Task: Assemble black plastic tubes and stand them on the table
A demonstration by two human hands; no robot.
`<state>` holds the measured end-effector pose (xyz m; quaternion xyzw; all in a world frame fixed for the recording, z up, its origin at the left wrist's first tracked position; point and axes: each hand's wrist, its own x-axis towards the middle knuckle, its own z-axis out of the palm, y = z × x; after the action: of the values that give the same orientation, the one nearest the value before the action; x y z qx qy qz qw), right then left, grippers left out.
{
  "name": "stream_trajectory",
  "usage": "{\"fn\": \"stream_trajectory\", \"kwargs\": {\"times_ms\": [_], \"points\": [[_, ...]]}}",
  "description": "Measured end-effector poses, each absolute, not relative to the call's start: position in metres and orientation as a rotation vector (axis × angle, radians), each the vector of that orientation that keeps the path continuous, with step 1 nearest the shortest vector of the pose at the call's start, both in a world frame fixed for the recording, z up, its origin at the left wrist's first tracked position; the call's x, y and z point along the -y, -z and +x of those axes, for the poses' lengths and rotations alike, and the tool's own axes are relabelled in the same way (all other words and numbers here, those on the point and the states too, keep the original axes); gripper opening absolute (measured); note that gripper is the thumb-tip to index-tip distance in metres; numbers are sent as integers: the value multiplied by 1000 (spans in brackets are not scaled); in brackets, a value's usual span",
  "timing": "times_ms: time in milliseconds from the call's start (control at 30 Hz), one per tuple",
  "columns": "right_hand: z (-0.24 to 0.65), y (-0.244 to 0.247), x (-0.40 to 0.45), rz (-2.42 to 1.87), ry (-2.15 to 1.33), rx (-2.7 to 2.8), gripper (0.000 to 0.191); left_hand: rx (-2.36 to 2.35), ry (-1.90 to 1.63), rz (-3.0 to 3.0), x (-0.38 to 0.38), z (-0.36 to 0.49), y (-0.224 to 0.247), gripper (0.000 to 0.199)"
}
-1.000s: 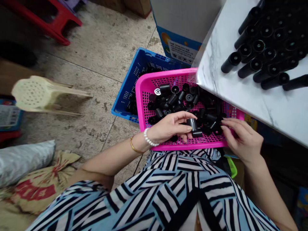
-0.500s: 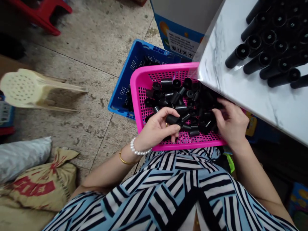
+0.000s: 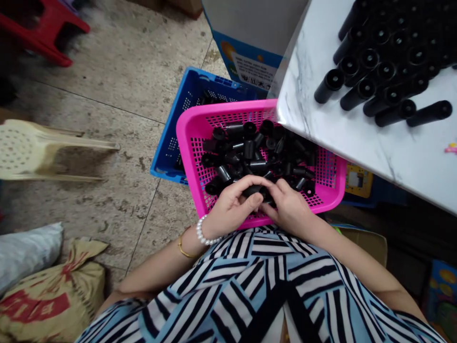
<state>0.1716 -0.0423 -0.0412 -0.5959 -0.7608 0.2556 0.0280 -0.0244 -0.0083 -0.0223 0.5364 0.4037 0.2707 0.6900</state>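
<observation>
I have my left grip (image 3: 228,208) around a black cylinder (image 3: 252,191), right grip (image 3: 292,208) just beside it, over the pink basket (image 3: 228,107), left of the tabletop (image 3: 357,143).

Part (image 3: 253,191): was partly hidden by left hand (image 3: 231,204) | cream stool (image 3: 17,146): was cut off by left edge | carton print (image 3: 254,71): was blurred
</observation>
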Motion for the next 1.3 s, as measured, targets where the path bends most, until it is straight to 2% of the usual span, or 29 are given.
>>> {"fn": "stream_trajectory", "kwargs": {"times_ms": [100,233,300,400,533,700,967,1067,1133,1167,1233,1300], "points": [[177,42,49,-1484,-932,2327,51,-905,-569,1182,10,-30,24,43],[216,38,61,-1142,-852,2311,34,-826,-549,1095,6,-43,26,40],[239,35,63,-1308,-708,2240,30,-763,-608,1046,3,-47,28,45],[261,33,52,-1824,-395,2197,28,-778,-659,1003,1,-45,31,59],[253,38,19,-2307,-275,2436,31,-900,-534,1160,4,-26,23,39],[241,48,-9,-2327,-402,2594,29,-899,-397,1434,3,-14,11,39],[257,38,17,-2382,-431,2377,39,-821,-506,1347,5,-19,31,34],[262,35,27,-2275,-630,2005,56,-831,-478,1344,6,-16,34,34],[261,31,34,-2034,-901,1725,72,-848,-449,1369,6,-15,34,36],[258,28,38,-1895,-1033,1599,73,-848,-439,1396,5,-15,33,37],[248,21,45,-1664,-1199,1414,59,-822,-423,1479,5,-15,33,37],[232,15,52,-1530,-1221,1350,41,-788,-422,1571,5,-14,34,36]]}}
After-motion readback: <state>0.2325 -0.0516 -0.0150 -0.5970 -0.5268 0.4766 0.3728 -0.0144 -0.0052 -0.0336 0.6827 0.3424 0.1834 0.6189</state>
